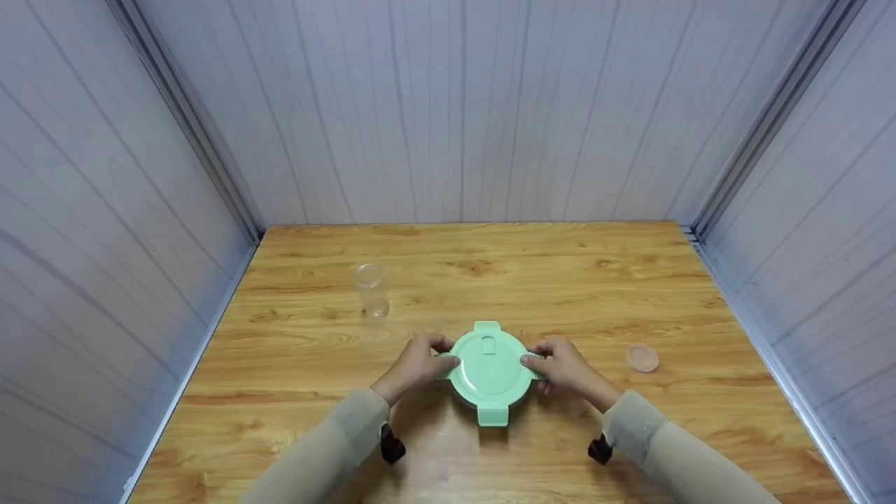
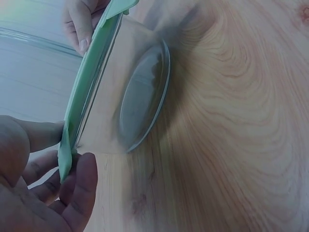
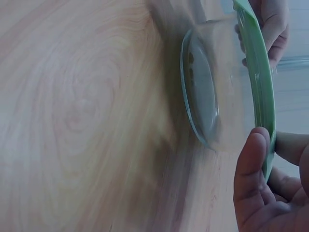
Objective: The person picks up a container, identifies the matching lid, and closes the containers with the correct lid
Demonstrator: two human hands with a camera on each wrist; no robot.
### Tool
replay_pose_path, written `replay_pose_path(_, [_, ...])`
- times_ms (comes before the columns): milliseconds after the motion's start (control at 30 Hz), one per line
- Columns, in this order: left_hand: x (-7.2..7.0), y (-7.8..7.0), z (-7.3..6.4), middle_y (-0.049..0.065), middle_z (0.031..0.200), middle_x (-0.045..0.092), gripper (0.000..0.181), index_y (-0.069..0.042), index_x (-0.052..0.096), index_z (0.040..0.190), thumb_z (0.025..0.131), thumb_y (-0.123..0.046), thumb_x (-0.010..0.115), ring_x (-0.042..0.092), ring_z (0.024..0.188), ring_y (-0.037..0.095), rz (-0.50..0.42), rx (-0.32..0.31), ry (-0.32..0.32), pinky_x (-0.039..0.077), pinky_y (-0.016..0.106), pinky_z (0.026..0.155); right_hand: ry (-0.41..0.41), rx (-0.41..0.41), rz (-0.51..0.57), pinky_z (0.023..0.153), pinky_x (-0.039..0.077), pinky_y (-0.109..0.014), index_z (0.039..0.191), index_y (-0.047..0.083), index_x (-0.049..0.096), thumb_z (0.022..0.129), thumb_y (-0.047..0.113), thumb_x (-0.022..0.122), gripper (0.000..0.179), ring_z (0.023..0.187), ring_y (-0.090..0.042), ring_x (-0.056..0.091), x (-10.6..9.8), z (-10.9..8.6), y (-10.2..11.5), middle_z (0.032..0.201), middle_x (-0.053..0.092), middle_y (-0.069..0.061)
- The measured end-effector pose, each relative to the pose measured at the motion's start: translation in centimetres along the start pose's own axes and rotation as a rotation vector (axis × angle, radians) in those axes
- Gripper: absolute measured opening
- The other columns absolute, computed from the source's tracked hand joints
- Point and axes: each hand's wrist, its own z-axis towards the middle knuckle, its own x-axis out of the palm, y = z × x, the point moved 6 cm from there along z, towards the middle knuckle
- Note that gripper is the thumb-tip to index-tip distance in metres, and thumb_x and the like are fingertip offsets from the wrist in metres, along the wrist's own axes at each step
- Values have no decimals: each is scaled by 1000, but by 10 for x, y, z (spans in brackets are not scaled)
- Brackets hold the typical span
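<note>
In the head view, a green lid lay at lower centre; the wrist views showed the glass bowl beneath it. Only the head view showed the clear cup, left of centre. The left grip and right grip pinched the lid's opposite sides, thumbs above, forearms angled inward from the bottom edge.

Your head view is looking brighter, with a glint streaking the green lid and soft shadows spreading over the table beside it; your wrist views are running dimmer, bluish and hazy around that lid.
</note>
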Motion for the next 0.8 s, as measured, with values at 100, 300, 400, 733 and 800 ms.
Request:
replay_pose_path(100, [2,-1,1,12,115,71,25,-1,73,121,99,-13,73,62,107,23,26,-4,-11,56,40,98,-6,4,6,49,57,-28,126,-11,71,107,16,69,33,53,-11,63,1,0,-2,83,68,-7])
replay_pose_path(300, [12,-2,9,11,111,66,34,0,69,125,103,-26,70,60,99,22,38,-12,-41,56,35,86,-41,32,93,49,55,-26,130,-11,68,107,17,69,36,57,-12,61,5,-1,-8,88,70,-3])
replay_pose_path(400, [17,-5,15,10,107,67,39,-1,69,122,104,-35,72,60,96,21,44,18,-66,55,35,87,-67,55,140,50,54,-25,130,-11,66,107,16,68,35,59,-13,61,6,0,-10,89,70,-2])
replay_pose_path(733, [27,-7,30,9,111,73,49,-5,71,120,101,-50,74,66,100,22,153,49,-140,58,44,96,-130,41,144,54,53,-25,120,-9,68,108,17,67,29,63,-12,61,8,4,-8,87,69,-3])
replay_pose_path(800, [28,-8,31,9,109,73,50,-5,71,118,101,-52,75,66,97,22,167,50,-155,58,43,92,-141,46,137,56,53,-26,120,-8,68,108,18,66,29,65,-13,61,7,4,-8,89,69,-4])
